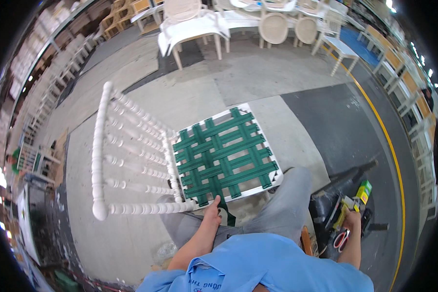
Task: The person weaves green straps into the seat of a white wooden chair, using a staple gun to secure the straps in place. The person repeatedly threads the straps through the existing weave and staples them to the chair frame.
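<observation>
In the head view, our left grip [212, 214] is pinched on a green webbing strap [216, 189] at the near edge of the white spindle-back chair [173, 169]; the woven seat lies just beyond this grip. Our right grip [351, 219] is at a yellow tool [343, 216], how far closed we cannot tell, with red-handled scissors [342, 237] just nearer us and a green-and-yellow box [363, 191] just beyond.

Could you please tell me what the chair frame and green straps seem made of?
The chair frame: probably wood, painted matte white, judging by its turned spindles. The green straps: likely fabric or elastic webbing, dull-finished, as they interlace flat.
</observation>
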The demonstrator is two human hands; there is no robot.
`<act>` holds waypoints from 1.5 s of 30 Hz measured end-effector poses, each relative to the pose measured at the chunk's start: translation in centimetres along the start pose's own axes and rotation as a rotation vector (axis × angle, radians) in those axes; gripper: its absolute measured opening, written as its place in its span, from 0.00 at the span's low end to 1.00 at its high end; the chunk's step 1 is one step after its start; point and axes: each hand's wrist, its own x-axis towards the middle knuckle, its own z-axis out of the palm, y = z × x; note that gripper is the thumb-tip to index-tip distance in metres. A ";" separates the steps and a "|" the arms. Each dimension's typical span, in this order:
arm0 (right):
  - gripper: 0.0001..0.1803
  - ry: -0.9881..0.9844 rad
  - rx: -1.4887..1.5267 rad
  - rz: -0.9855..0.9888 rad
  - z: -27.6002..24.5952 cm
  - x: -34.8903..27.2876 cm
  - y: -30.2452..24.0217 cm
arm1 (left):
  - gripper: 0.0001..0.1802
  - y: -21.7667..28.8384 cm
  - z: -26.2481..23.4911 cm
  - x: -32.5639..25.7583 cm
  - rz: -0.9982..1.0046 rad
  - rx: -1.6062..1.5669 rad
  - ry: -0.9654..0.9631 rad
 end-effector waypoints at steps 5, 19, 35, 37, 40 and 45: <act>0.21 0.340 -0.348 -0.320 -2.3 -2.0 -0.5 | 0.45 -1.2 0.1 -0.1 0.128 -0.027 0.056; 0.14 -0.357 0.158 -0.706 13.3 -16.6 -13.0 | 0.32 -3.5 0.7 -0.4 0.397 0.012 -0.026; 0.29 -1.381 -0.287 -0.060 41.8 -21.6 -12.6 | 0.13 -9.0 -3.7 -1.8 0.083 0.513 -0.263; 0.23 -1.334 -0.249 0.021 42.6 -20.5 -11.1 | 0.13 -9.5 -2.5 -2.6 -0.084 0.630 -0.221; 0.23 -1.312 -0.290 -0.187 44.8 -22.0 -10.8 | 0.23 -8.7 -4.4 -1.3 -0.129 0.788 -0.314; 0.35 -1.083 -0.958 -0.794 46.5 -20.2 -9.5 | 0.24 -8.6 -4.2 1.0 -0.045 0.923 -0.214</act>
